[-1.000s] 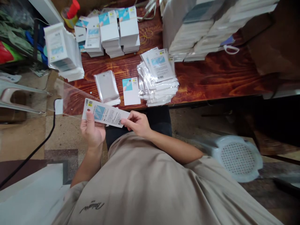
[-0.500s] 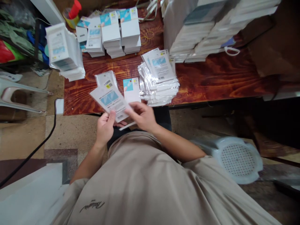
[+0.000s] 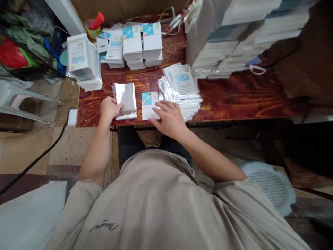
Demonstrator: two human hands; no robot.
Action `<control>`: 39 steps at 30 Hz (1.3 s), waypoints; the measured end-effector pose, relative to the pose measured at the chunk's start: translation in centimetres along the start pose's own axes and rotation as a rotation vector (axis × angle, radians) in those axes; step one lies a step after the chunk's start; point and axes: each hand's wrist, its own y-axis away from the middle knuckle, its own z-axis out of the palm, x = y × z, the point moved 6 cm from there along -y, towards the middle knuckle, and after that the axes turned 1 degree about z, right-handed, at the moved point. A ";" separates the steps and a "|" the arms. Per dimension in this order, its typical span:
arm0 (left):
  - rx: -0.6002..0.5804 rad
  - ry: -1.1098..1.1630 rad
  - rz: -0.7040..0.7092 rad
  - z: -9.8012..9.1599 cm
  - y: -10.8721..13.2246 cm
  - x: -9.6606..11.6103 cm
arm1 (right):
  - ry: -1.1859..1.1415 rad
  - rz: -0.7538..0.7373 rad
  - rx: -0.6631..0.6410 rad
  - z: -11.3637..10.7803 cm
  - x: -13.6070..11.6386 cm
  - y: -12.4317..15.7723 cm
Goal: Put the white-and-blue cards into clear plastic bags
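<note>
A pile of clear plastic bags (image 3: 127, 99) lies flat near the front edge of the wooden table. At its left side my left hand (image 3: 109, 109) has closed fingers, the thumb resting over the bags' edge. To the right of the bags is a printed card (image 3: 148, 111), white with a blue picture at its top. My right hand (image 3: 170, 118) reaches over this card with spread fingers, the fingertips at its right side. Beyond that hand sits a loose heap of bagged cards (image 3: 183, 85), partly covered by my fingers. Whether the right fingertips touch the card is unclear.
Stacks of white cards (image 3: 132, 47) line the table's back. A taller card stack (image 3: 80, 60) stands at the left end. Large piles of packets (image 3: 221, 52) rise at the back right. A plastic stool (image 3: 270, 187) is on the right, and a white chair (image 3: 23, 100) on the left.
The bagged card that was in both hands has left them. My left hand has moved forward to the plastic bags, and my right hand has shifted right over the printed card.
</note>
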 end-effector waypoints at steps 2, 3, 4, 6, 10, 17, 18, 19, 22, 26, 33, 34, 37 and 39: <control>-0.013 0.019 0.024 -0.4 -0.2 -0.2 | 0.070 -0.108 -0.183 1.9 -2.6 -0.1; -0.006 0.028 0.044 -0.7 -0.2 -0.3 | 0.106 -0.144 -0.251 2.6 -3.3 0.0; 0.016 0.038 0.070 -1.0 -0.1 -0.3 | 0.138 -0.175 -0.308 3.2 -3.7 0.1; 0.106 0.078 0.140 -1.8 0.3 -0.1 | 0.185 -0.230 -0.380 3.6 -3.9 0.4; 0.238 0.475 0.142 -2.1 1.2 -0.4 | 0.197 -0.271 -0.421 3.0 -3.7 1.0; 0.094 1.006 -0.113 0.5 1.2 -0.2 | 0.113 -0.273 -0.502 2.4 -3.2 0.5; 0.089 1.031 -0.127 0.6 1.2 0.0 | 0.081 -0.266 -0.473 2.3 -2.9 0.4; 0.086 1.056 -0.141 0.7 1.3 0.1 | 0.039 -0.238 -0.408 1.9 -2.5 0.3; 0.086 1.127 -0.185 1.0 1.9 0.5 | -0.133 0.003 -0.002 -0.9 -0.7 0.2; 0.050 1.205 -0.225 2.0 3.0 1.3 | -0.630 0.451 0.438 -3.3 1.3 2.4; -0.002 1.266 -0.196 2.9 5.3 3.5 | -1.184 0.705 0.196 0.9 0.2 3.4; -0.015 1.271 -0.192 2.9 5.6 3.7 | -1.180 0.725 0.227 1.1 0.5 3.4; -0.038 1.277 -0.188 3.0 6.6 4.2 | -1.166 0.761 0.362 1.3 1.1 3.2; -0.037 1.281 -0.171 3.0 7.3 4.5 | -1.185 0.773 0.434 1.4 1.0 3.1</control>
